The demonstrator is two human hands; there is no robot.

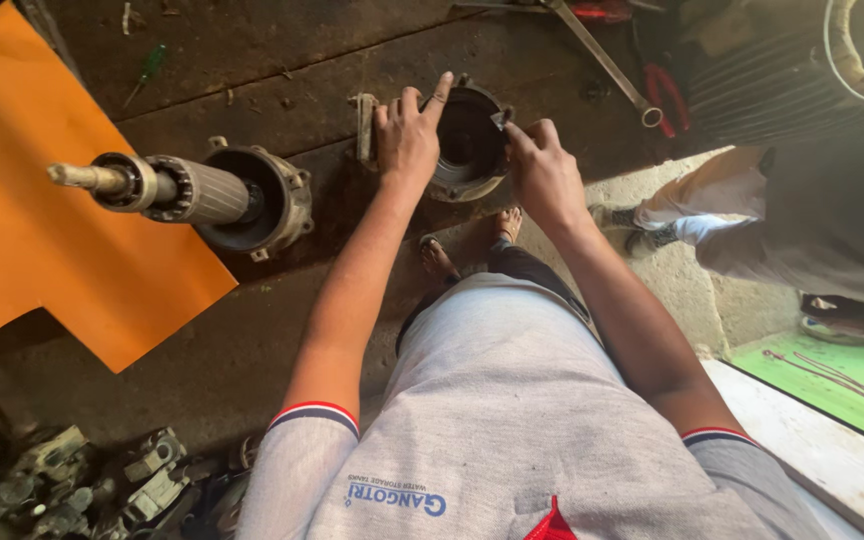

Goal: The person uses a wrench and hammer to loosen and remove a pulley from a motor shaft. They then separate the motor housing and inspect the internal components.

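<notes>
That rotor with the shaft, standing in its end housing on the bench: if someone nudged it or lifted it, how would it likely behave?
The rotor assembly looks like solid metal, so it is probably heavy for its size and rigid. It stands tall on a flanged housing, so a side push might tip it. Once down, its round body would likely roll on the workbench.

Bare dark workbench (pixel 252 50) lies open above the left hand (pixel 407 140); the rotor assembly (pixel 202 195) blocks the way leftward; a long wrench (pixel 607 65) and red pliers (pixel 667 95) crowd the far right; metal parts (pixel 72 485) fill the near-left corner.
</notes>
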